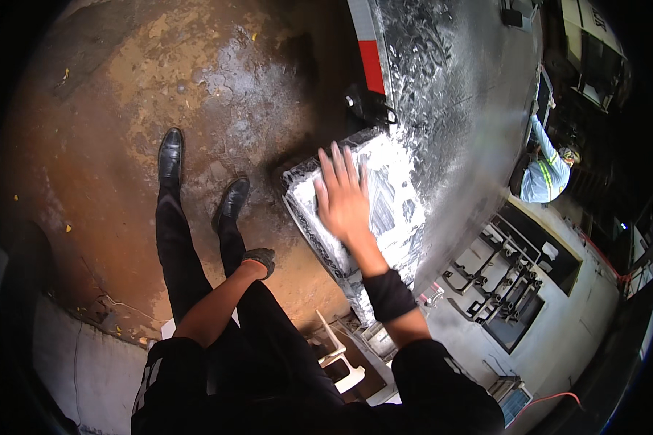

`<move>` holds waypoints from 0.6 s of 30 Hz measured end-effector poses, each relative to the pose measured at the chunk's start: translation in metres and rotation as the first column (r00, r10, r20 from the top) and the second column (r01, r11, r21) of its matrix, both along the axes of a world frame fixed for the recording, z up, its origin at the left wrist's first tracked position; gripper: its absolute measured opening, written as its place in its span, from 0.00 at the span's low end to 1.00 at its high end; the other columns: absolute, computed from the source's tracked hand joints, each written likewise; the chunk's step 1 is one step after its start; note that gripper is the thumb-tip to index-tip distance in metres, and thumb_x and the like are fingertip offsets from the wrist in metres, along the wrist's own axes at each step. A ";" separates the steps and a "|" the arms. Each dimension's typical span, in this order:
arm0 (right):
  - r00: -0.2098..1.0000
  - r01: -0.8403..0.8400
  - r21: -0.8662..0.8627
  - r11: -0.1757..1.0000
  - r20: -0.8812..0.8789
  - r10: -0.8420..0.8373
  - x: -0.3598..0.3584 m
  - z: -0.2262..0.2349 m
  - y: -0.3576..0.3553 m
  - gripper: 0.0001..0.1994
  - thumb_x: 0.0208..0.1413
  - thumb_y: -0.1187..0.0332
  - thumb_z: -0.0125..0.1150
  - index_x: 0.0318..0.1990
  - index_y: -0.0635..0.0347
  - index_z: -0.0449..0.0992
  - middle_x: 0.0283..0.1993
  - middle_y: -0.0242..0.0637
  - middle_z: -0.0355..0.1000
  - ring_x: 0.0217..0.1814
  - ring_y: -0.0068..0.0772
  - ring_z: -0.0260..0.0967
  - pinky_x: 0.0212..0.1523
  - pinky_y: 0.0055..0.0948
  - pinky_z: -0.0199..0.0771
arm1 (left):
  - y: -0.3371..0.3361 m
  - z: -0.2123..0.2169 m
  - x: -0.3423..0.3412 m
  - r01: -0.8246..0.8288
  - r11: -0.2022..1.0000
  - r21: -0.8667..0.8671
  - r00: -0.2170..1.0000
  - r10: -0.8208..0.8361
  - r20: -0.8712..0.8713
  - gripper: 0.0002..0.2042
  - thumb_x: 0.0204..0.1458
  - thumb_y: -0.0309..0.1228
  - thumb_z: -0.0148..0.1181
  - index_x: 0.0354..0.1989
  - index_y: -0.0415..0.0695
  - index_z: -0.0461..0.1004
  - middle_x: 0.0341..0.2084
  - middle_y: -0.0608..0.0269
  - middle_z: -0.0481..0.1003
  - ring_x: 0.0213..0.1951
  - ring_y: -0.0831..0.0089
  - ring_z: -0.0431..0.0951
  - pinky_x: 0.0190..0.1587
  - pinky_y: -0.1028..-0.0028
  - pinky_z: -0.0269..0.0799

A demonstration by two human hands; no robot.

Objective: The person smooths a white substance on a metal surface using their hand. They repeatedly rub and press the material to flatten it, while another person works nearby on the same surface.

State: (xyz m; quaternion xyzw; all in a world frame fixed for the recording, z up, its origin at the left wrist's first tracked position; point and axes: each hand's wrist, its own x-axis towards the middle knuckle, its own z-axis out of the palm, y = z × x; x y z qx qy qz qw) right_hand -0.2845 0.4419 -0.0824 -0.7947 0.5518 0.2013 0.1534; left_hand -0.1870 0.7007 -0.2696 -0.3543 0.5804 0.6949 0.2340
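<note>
My right hand (346,206) is bare and lies flat, fingers spread and slightly blurred, over a box-shaped block (399,199) smeared with white foam or paste. The block joins a long dark panel (453,101), which has white smears and swirls near it. My left hand (260,262), in a dark glove, is by my knee with its fingers curled. Whatever it may hold is hidden. A dark band wraps my right wrist.
A red and white strip (370,65) edges the panel. At the right, a person (546,174) in a light blue top with reflective stripes works at it. Metal fittings (497,286) stand lower right, a white plastic chair (345,366) near me. The floor (123,217) is worn and brown.
</note>
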 end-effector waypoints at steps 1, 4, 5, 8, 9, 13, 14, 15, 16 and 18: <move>0.999 -0.014 0.062 0.998 -0.043 0.017 -0.006 0.013 0.013 0.29 0.68 0.54 0.37 0.74 0.52 0.52 0.78 0.42 0.45 0.81 0.45 0.38 0.76 0.55 0.30 | 0.001 -0.003 0.002 -0.001 1.000 0.021 1.000 0.001 -0.002 0.30 0.60 0.48 0.47 0.69 0.48 0.60 0.70 0.57 0.59 0.69 0.60 0.60 0.70 0.63 0.56; 0.989 -0.049 0.137 0.989 -0.134 0.067 -0.010 0.023 0.018 0.30 0.68 0.53 0.37 0.75 0.50 0.48 0.80 0.41 0.40 0.82 0.45 0.34 0.76 0.56 0.28 | 0.021 -0.020 -0.007 -0.004 0.999 0.050 1.000 0.004 -0.016 0.31 0.60 0.49 0.47 0.70 0.47 0.60 0.70 0.56 0.59 0.70 0.59 0.59 0.70 0.62 0.56; 0.984 -0.064 0.124 0.990 -0.156 0.083 -0.013 0.015 0.009 0.30 0.68 0.53 0.36 0.76 0.50 0.47 0.80 0.41 0.39 0.82 0.45 0.34 0.76 0.56 0.28 | -0.003 -0.008 -0.006 0.026 0.999 0.039 1.000 -0.025 -0.014 0.31 0.60 0.48 0.48 0.69 0.47 0.61 0.69 0.55 0.60 0.69 0.59 0.60 0.70 0.62 0.56; 0.995 0.002 -0.034 0.999 -0.099 -0.005 -0.018 -0.011 -0.047 0.30 0.69 0.54 0.35 0.75 0.54 0.48 0.79 0.42 0.41 0.82 0.46 0.36 0.76 0.58 0.27 | 0.006 -0.016 -0.014 -0.113 0.993 -0.041 0.992 0.111 -0.052 0.29 0.58 0.47 0.51 0.66 0.46 0.65 0.67 0.54 0.63 0.68 0.56 0.62 0.69 0.62 0.57; 0.994 -0.022 -0.031 0.999 -0.109 0.019 -0.014 -0.010 -0.047 0.30 0.69 0.54 0.35 0.75 0.57 0.48 0.79 0.44 0.44 0.81 0.46 0.38 0.76 0.58 0.28 | 0.022 -0.026 -0.018 -0.197 0.980 -0.039 0.978 0.194 -0.076 0.28 0.58 0.47 0.50 0.65 0.46 0.66 0.66 0.54 0.64 0.67 0.56 0.63 0.69 0.62 0.58; 0.989 0.007 0.065 0.998 -0.145 0.002 -0.035 0.022 0.015 0.31 0.68 0.55 0.36 0.75 0.58 0.47 0.79 0.45 0.41 0.81 0.46 0.37 0.76 0.57 0.29 | 0.016 -0.029 -0.008 -0.239 0.963 -0.123 0.971 0.238 -0.025 0.25 0.58 0.46 0.50 0.60 0.46 0.71 0.61 0.52 0.70 0.63 0.56 0.68 0.67 0.62 0.61; 0.991 -0.005 0.067 0.998 -0.134 0.014 -0.035 0.023 0.014 0.31 0.68 0.55 0.36 0.75 0.58 0.47 0.79 0.45 0.41 0.81 0.46 0.37 0.76 0.57 0.29 | 0.015 -0.023 -0.008 -0.242 0.965 -0.105 0.970 0.242 -0.011 0.25 0.57 0.46 0.50 0.60 0.46 0.72 0.61 0.52 0.70 0.63 0.56 0.69 0.66 0.62 0.62; 0.992 -0.021 0.075 0.997 -0.126 0.030 -0.029 0.024 0.006 0.31 0.68 0.55 0.36 0.75 0.58 0.47 0.79 0.45 0.41 0.81 0.46 0.36 0.76 0.57 0.29 | 0.029 -0.027 -0.014 -0.254 0.965 -0.073 0.967 0.252 -0.030 0.25 0.57 0.46 0.50 0.59 0.46 0.72 0.60 0.51 0.71 0.63 0.56 0.69 0.66 0.61 0.62; 0.992 -0.038 0.084 0.996 -0.117 0.048 -0.026 0.023 -0.002 0.31 0.68 0.55 0.36 0.75 0.59 0.47 0.79 0.45 0.41 0.82 0.45 0.36 0.76 0.57 0.28 | 0.043 -0.032 -0.019 -0.266 0.963 -0.040 0.963 0.264 -0.048 0.24 0.57 0.46 0.50 0.59 0.46 0.72 0.60 0.51 0.71 0.63 0.55 0.69 0.66 0.61 0.62; 0.999 -0.039 -0.044 0.998 -0.025 0.038 -0.034 0.005 -0.037 0.30 0.68 0.56 0.36 0.74 0.61 0.50 0.77 0.47 0.47 0.80 0.47 0.40 0.76 0.55 0.31 | 0.022 -0.036 -0.022 -0.279 0.958 -0.063 0.959 0.275 -0.064 0.24 0.57 0.45 0.51 0.59 0.46 0.72 0.60 0.51 0.71 0.62 0.55 0.69 0.65 0.61 0.63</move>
